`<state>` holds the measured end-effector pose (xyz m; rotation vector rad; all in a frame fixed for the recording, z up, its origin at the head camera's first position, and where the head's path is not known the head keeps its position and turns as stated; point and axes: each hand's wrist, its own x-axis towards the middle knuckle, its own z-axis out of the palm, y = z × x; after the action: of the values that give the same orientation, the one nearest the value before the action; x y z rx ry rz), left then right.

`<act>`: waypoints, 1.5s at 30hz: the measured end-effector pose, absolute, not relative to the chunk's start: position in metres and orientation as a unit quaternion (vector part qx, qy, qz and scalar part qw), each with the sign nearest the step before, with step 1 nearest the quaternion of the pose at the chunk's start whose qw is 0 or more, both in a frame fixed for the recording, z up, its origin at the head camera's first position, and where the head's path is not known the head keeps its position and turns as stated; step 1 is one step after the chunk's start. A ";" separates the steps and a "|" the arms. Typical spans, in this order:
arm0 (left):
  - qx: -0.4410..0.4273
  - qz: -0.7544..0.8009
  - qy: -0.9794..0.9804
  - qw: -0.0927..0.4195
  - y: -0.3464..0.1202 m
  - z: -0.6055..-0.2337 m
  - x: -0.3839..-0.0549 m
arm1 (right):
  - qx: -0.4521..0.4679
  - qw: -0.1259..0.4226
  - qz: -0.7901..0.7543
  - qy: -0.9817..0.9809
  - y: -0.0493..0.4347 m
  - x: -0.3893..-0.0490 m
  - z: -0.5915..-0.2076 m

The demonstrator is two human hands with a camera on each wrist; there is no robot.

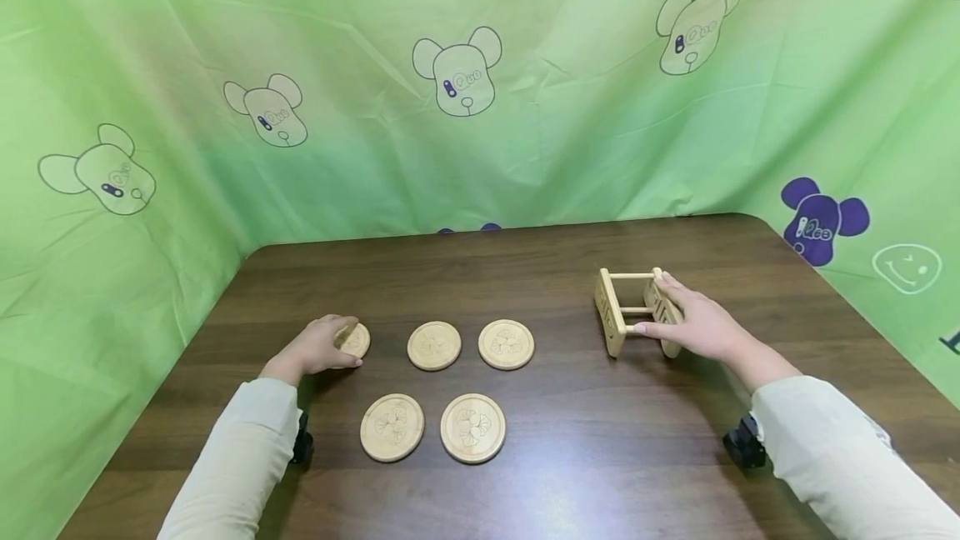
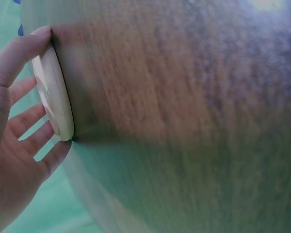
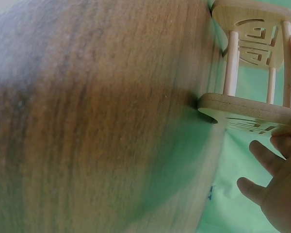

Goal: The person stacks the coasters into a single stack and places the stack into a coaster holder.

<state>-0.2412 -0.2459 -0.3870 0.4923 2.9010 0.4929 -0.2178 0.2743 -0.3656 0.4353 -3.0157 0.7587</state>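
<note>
My left hand (image 1: 318,347) is over a round wooden coaster (image 1: 357,342) lying on the table at the left. In the left wrist view, the thumb and fingers span that coaster (image 2: 59,97), with thumb tip and little finger at its rim; the hand covers part of it in the head view. On the right, my right hand (image 1: 703,325) grips the near side of a small wooden coaster holder (image 1: 611,315). Its thumb lies by the front rod while the fingers reach over the side panel. Cut-out patterns mark the holder's panels (image 3: 254,30), which are joined by round rods.
Two more coasters, a left one (image 1: 434,346) and a right one (image 1: 506,345), lie in the back row. Closer to me are another pair, one coaster (image 1: 392,428) beside another coaster (image 1: 473,429). A green printed curtain (image 1: 360,157) hangs behind the dark wooden table (image 1: 600,457).
</note>
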 end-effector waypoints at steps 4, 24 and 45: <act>0.169 0.163 0.969 0.075 -0.246 -0.387 -0.241 | 0.136 -0.001 0.240 -0.961 0.275 -0.218 -0.365; 0.230 0.174 0.957 0.040 -0.226 -0.372 -0.248 | 0.132 0.001 0.244 -0.961 0.280 -0.220 -0.362; 0.273 0.186 0.942 0.062 -0.191 -0.370 -0.245 | 0.138 -0.003 0.250 -0.958 0.275 -0.220 -0.365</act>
<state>-0.2454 -0.1908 -0.3696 0.8254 2.8476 0.5628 -0.2198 0.2753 -0.3654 0.4330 -3.0159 0.7859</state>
